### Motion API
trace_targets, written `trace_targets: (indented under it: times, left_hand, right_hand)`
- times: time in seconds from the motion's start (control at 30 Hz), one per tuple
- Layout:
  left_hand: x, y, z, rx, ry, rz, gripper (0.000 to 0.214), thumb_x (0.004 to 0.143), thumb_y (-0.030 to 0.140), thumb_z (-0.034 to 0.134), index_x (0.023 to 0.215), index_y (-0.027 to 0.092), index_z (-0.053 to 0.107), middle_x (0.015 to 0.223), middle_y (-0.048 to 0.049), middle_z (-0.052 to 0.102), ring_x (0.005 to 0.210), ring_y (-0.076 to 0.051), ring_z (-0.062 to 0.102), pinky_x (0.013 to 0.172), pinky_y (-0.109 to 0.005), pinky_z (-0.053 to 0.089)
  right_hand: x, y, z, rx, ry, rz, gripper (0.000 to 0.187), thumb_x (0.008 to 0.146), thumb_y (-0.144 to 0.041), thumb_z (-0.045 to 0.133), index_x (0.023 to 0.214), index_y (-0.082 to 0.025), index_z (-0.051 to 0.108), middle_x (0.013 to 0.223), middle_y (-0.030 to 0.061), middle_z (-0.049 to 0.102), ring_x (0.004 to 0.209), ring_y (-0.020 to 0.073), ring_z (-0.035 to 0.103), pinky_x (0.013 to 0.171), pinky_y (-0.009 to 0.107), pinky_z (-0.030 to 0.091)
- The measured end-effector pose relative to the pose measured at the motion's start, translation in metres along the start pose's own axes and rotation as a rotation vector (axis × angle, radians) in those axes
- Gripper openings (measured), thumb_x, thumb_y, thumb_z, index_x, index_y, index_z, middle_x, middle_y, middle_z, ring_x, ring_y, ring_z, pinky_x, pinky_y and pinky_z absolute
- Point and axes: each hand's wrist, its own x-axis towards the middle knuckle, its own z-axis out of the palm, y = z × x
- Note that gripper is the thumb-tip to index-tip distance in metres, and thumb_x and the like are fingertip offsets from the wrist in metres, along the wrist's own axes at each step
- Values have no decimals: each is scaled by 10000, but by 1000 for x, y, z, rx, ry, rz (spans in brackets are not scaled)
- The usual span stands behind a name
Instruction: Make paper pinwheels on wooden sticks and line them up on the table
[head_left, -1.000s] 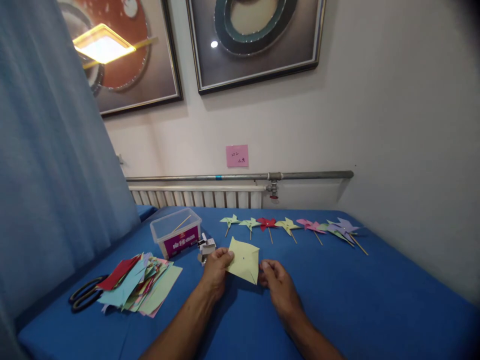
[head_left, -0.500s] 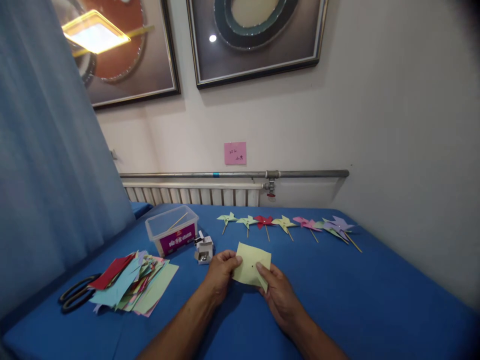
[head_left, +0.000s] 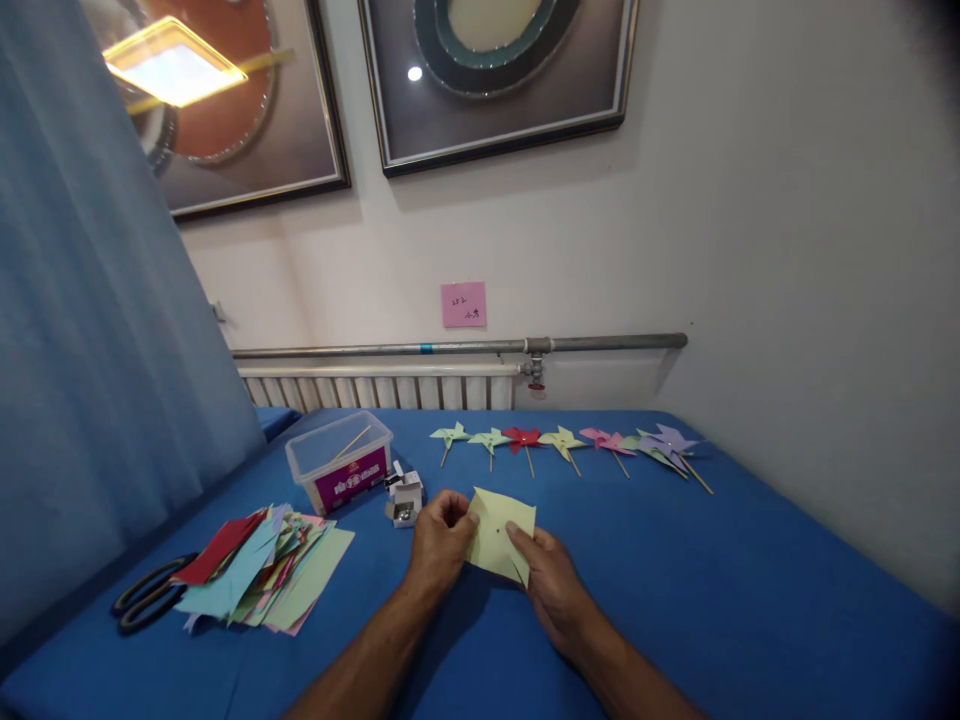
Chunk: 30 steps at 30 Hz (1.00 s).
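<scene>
Between my two hands is a pale yellow square of paper (head_left: 495, 550), with a small dark spot near its middle and a slit by its lower right corner. My left hand (head_left: 441, 540) pinches the paper's left edge, thumb on top. On the right side my right hand (head_left: 551, 580) grips it, the thumb lying flat by the dark spot and the other fingers hidden behind. A small white box (head_left: 406, 500) with shiny metal pieces in it stands open just beyond my left hand.
Several paper pinwheels on sticks (head_left: 525, 440) lie in a row at the back. To the left are a clear plastic tub (head_left: 337, 465) with a stick in it, a pile of coloured paper (head_left: 262, 575), and black-handled scissors (head_left: 146, 595) partly under the pile. A blue curtain (head_left: 112, 300) hangs at left.
The view has shifted slightly, moving the whole scene a little left. My left hand's fingers have curled more at the paper's left edge. Both hands still hold the paper.
</scene>
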Motion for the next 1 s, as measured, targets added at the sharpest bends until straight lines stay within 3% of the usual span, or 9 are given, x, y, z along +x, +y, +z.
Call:
trace_targets:
  times: [0.1, 0.3, 0.57, 0.83, 0.93, 1.0]
  left_hand:
    - [-4, 2, -1, 149, -9, 103, 16, 735, 180, 640, 735, 183, 624, 642, 37, 556, 603, -116, 490, 578, -226, 371]
    - [-9, 4, -2, 420, -100, 484, 254, 724, -8, 471, 753, 185, 634, 809, -18, 655, 758, -141, 597, 718, -252, 437]
    - [-10, 3, -3, 513, -108, 769, 286, 811, -38, 469, 837, 186, 644, 884, -43, 665, 833, -150, 644, 756, -255, 495]
    - [-13, 5, -3, 515, -133, 743, 276, 807, -18, 474, 860, 180, 658, 906, -57, 667, 853, -157, 644, 768, -265, 494]
    - [-15, 12, -3, 452, -162, 615, 256, 755, 19, 533, 896, 175, 680, 938, -60, 681, 890, -176, 642, 806, -288, 494]
    - [-14, 15, -3, 352, -167, 432, 213, 766, 91, 578, 928, 169, 692, 931, -58, 693, 857, -180, 634, 787, -291, 494]
  right_hand:
    - [1, 2, -1, -32, 3, 1, 459, 739, -531, 813, 999, -157, 758, 831, 104, 810, 840, 324, 775, 730, 414, 607]
    - [1, 2, -2, -42, 1, -14, 435, 741, -538, 803, 982, -179, 758, 823, 89, 812, 860, 334, 774, 736, 411, 601]
    - [0, 0, 0, 14, -6, 5, 477, 701, -534, 852, 982, -159, 762, 841, 90, 815, 876, 321, 770, 780, 405, 591]
    - [9, 11, -8, -45, 8, -36, 499, 660, -497, 865, 1020, -168, 761, 832, 82, 811, 808, 298, 764, 723, 378, 587]
    - [16, 12, -15, -147, 108, -100, 482, 652, -519, 841, 980, -173, 765, 844, 82, 813, 770, 292, 760, 702, 371, 587]
    - [17, 7, -19, -277, 159, -146, 450, 671, -520, 813, 966, -182, 772, 846, 79, 816, 785, 301, 760, 697, 368, 589]
